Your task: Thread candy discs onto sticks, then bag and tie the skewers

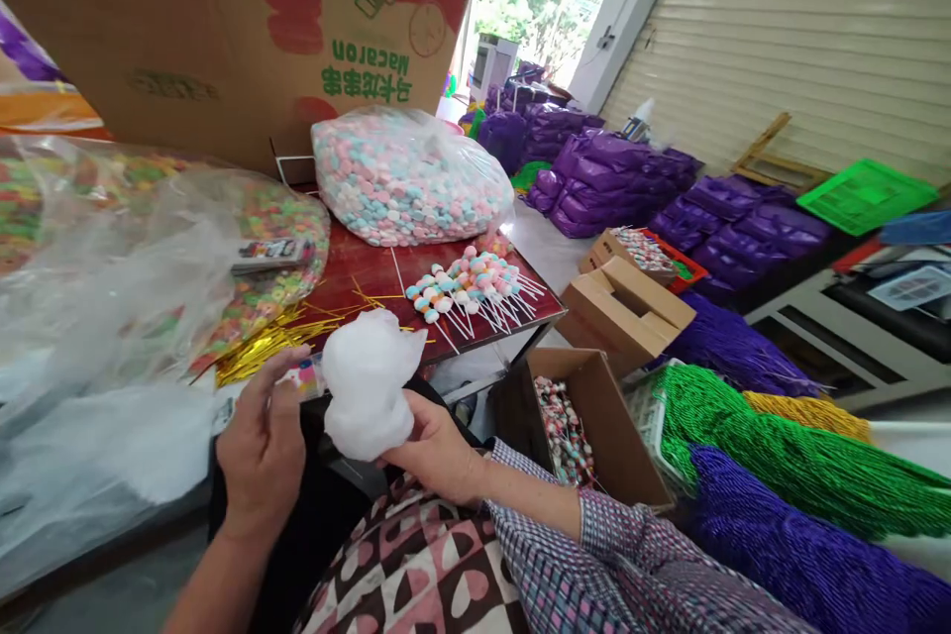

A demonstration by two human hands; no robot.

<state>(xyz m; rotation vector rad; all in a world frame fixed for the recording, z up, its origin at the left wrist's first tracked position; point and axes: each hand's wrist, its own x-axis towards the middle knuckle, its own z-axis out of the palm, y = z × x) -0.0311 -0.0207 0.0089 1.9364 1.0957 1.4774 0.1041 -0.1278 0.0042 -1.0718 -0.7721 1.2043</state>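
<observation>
You're gripping this puffy white bundle [368, 391] with your right fingers [427, 421]; your left fingers [271, 376] are hovering empty, kinda spread, by gold strips [253, 349].

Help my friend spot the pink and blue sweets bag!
Find the cardboard box printed "Macaron", upside down. In front, on the red table, sits a clear bag. Its sweets are pink, blue and white; the left bag has green ones.

counter [357, 263]: candy bag [408, 183] at back, skewers [482, 285] before it, ties [260, 347] left of skewers
carton [245, 40]: behind candy bag
box [616, 426]: right of counter, sweets [563, 426] inside
cords [780, 446]: right of box
bundle [368, 381]: in right hand [438, 446], right of left hand [264, 441]
</observation>
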